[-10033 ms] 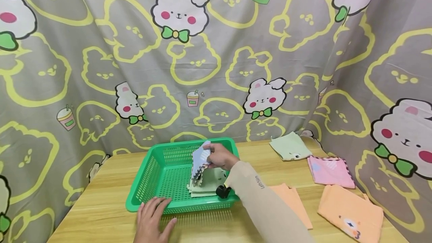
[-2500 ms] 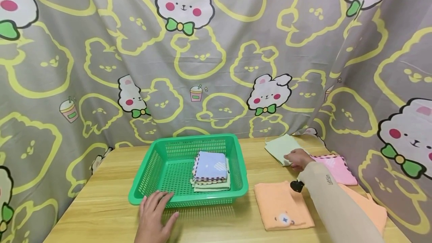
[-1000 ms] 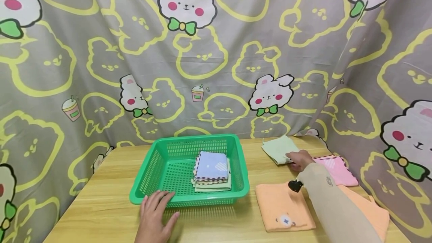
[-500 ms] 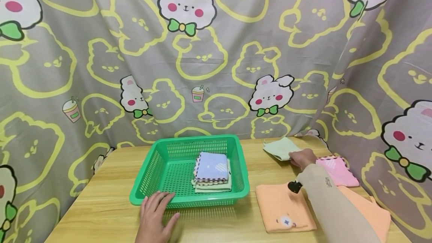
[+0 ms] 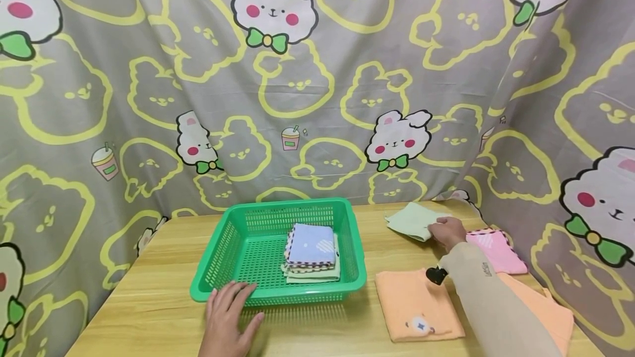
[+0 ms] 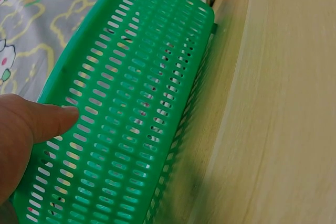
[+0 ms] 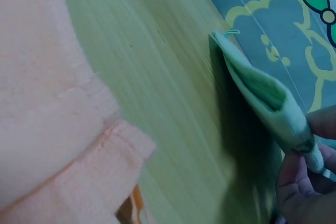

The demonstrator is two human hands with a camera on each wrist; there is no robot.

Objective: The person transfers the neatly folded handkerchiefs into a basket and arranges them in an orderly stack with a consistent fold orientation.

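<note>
My right hand (image 5: 448, 232) pinches the near right corner of a folded pale green washcloth (image 5: 410, 220) at the back right of the table. In the right wrist view, thumb and fingers hold the folded edge of this washcloth (image 7: 262, 93), whose layers gape a little over a dark shadow. My left hand (image 5: 227, 321) rests at the front left rim of a green plastic basket (image 5: 208, 258), fingers spread loosely. Its thumb (image 6: 52, 121) lies against the slotted outer wall in the left wrist view. Inside the basket, a blue washcloth (image 5: 312, 244) tops a small stack on the right.
A folded orange washcloth (image 5: 414, 302) with a bear face lies in front of my right forearm. Another orange one (image 5: 550, 313) is partly hidden by the sleeve. A pink washcloth (image 5: 496, 252) lies behind it. A patterned curtain (image 5: 317, 92) stands behind the wooden table (image 5: 149, 280).
Ten seconds ago my right hand held the blue washcloth over the basket; now that lies on the stack. My right hand has moved to the pale green washcloth and shifted it slightly. The left hand stayed.
</note>
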